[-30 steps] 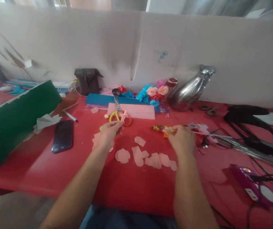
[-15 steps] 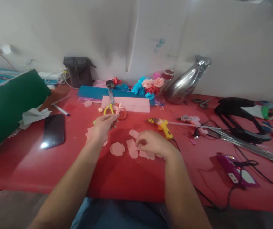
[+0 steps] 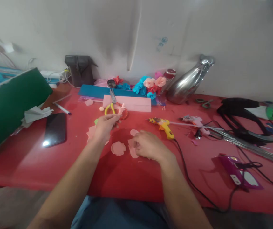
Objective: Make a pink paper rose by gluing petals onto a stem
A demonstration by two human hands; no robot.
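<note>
My left hand [image 3: 105, 125] pinches a small rolled piece of pink paper [image 3: 121, 109], which points up in front of the scissors' red handle. My right hand [image 3: 147, 144] is bent low over pink paper petals [image 3: 133, 149] on the table, its fingers curled together. What its fingertips hold, if anything, is hidden. Between the hands lies a small stack of rounded pink petals [image 3: 118, 148]. More pink pieces [image 3: 91, 133] lie partly behind my left wrist. Scissors [image 3: 112, 101] with yellow and red handles rest beyond my left hand on folded pink paper [image 3: 136, 103].
A yellow glue gun [image 3: 164, 126] with a black cord lies right of my right hand. Paper flowers [image 3: 150, 85] and a metal flask [image 3: 188, 81] are at the back. On the left are a phone [image 3: 54, 129] and a green board [image 3: 14, 108]; a purple power strip [image 3: 240, 173] sits at right.
My right hand has shifted slightly left and turned lower over the petals, covering more of them. The left hand keeps its pinch on the rolled paper. The view has moved slightly.
</note>
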